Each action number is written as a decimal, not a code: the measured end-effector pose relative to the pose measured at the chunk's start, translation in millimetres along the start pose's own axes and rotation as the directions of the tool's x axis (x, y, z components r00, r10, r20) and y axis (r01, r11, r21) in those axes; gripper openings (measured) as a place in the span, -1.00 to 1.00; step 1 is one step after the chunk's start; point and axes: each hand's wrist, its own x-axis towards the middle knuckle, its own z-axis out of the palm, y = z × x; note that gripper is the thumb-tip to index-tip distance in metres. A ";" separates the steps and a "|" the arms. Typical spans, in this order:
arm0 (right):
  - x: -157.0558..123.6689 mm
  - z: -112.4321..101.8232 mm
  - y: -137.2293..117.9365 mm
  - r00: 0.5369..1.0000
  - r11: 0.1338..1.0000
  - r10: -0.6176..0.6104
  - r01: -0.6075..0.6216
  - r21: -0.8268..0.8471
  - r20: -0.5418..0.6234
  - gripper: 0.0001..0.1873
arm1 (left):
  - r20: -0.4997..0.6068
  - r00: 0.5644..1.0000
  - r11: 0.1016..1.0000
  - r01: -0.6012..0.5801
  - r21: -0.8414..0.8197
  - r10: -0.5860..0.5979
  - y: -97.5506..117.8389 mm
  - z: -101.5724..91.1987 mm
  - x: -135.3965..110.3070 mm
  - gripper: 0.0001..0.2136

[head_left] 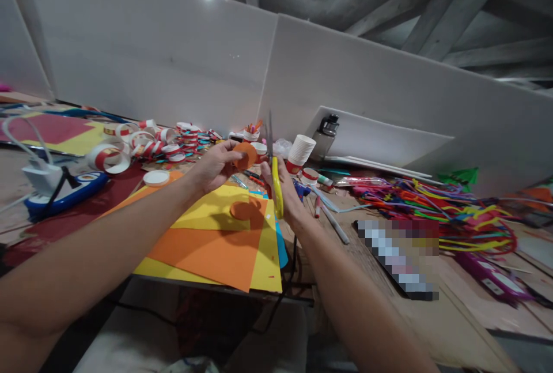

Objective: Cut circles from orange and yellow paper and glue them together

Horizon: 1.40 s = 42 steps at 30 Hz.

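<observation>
Between the fingers of my left hand (pixel 216 165) is an orange paper circle (pixel 245 157), held up over the table. My right hand (pixel 286 188) grips yellow-handled scissors (pixel 277 188), their blades pointing upward just right of the circle and apart from it. Below both hands lie an orange sheet (pixel 211 255) and yellow sheets (pixel 207 206). A second orange circle (pixel 240 210) rests on the yellow paper. A white round lid (pixel 156 177) sits at the upper left of the sheets.
Cut red-and-white cup rings (pixel 112 158) pile at the left, near a blue power strip (pixel 64 194). Stacked paper cups (pixel 301 151) and a dark bottle (pixel 325 136) stand behind my right hand. Colourful pipe cleaners (pixel 449 211) spread at right, beyond a pixelated phone-like object (pixel 395 260).
</observation>
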 end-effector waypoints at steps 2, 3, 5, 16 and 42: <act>-2.9 1.4 -2.2 0.999 0.999 0.003 -0.001 -0.051 0.039 -0.54 | -0.016 1.000 0.999 -0.027 -0.022 0.026 0.9 0.1 1.2 -0.81; -4.3 2.3 -3.9 0.999 0.997 0.001 0.003 -0.080 0.048 -0.54 | -0.020 0.999 0.999 -0.042 -0.030 0.041 1.1 0.1 1.5 -0.82; -6.3 3.9 -7.1 0.999 0.992 -0.017 0.023 -0.122 0.048 -0.55 | -0.027 0.997 0.996 -0.072 -0.050 0.071 1.2 0.3 1.9 -0.82; -7.5 5.1 -8.6 0.996 0.979 0.026 -0.008 -0.201 0.087 -0.52 | -0.028 0.991 0.987 -0.135 -0.084 0.133 0.8 1.2 1.3 -0.81; -5.1 -0.1 -6.4 0.997 0.948 0.030 -0.004 -0.317 0.075 -0.55 | -0.063 0.992 0.993 -0.114 -0.035 0.111 6.6 2.1 0.9 -0.83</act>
